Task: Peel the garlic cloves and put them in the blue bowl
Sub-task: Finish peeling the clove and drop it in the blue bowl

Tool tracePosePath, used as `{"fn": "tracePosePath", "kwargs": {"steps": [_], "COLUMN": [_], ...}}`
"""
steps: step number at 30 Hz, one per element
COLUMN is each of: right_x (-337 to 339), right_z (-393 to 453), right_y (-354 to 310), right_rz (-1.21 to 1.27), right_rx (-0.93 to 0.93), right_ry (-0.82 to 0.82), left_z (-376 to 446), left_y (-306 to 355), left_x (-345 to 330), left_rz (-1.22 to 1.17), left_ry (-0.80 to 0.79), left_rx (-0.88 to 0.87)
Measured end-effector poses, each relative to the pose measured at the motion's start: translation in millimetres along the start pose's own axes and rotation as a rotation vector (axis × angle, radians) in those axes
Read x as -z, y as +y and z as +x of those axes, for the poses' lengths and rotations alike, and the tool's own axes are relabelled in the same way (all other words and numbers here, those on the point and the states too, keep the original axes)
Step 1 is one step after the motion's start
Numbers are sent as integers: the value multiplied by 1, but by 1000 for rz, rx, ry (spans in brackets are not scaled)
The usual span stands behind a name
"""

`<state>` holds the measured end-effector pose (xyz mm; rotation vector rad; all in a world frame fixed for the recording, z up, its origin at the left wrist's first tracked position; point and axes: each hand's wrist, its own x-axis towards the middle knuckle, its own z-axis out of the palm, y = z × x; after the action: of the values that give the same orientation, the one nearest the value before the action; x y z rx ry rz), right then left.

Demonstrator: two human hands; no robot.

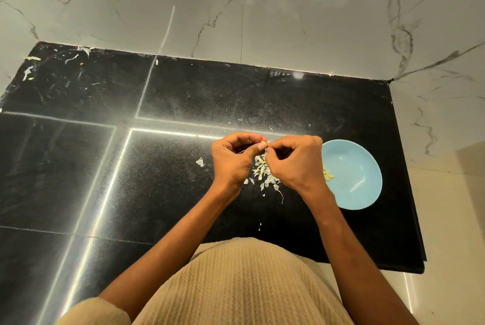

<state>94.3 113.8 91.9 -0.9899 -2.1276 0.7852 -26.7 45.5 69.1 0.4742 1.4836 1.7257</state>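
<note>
1. Left hand (232, 159): fingers curled, thumb and fingertips pinching a small pale garlic clove (262, 145) at its left side.
2. Right hand (296, 162): fingers curled in, thumb and forefinger tips meeting at the clove's right end. Whether they grip the clove itself or a bit of skin on it, can't tell; too small.
3. Clove sits between the two hands' fingertips, held up above the counter, directly over the peel pile, just left of the bowl.
4. Pile of thin white papery garlic skins (261, 171) lies on the counter below and between the hands, partly hidden by the right hand. One stray skin flake (200, 162) just left of the left hand, a few more scattered toward the body.
5. Round light-blue shallow bowl (362, 188) stands on the counter right of the hands; right wrist overlaps its left rim in view.
6. Peeled yellowish cloves (328, 175) lie inside the bowl at its left side, partly hidden behind the right hand.
7. Surface: glossy black speckled stone counter (183, 93), with light streak reflections; scraps at the far-left corner.
8. White marble-pattern wall (262, 9) behind the counter.
9. Beige ribbed knit top (249, 285) at bottom of view; both forearms bare.
</note>
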Motion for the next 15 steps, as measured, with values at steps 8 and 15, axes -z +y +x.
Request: {"fn": "tracePosePath", "kwargs": {"steps": [8, 15], "right_x": [-2, 0], "right_z": [0, 2], "right_y": [2, 4], "right_rz": [131, 258], "right_rx": [-179, -253], "right_ry": [36, -15], "left_z": [-1, 1], "left_y": [0, 0], "left_x": [-1, 1], "left_rz": [-112, -211], "left_ry": [-44, -82], "left_rx": [57, 154]}}
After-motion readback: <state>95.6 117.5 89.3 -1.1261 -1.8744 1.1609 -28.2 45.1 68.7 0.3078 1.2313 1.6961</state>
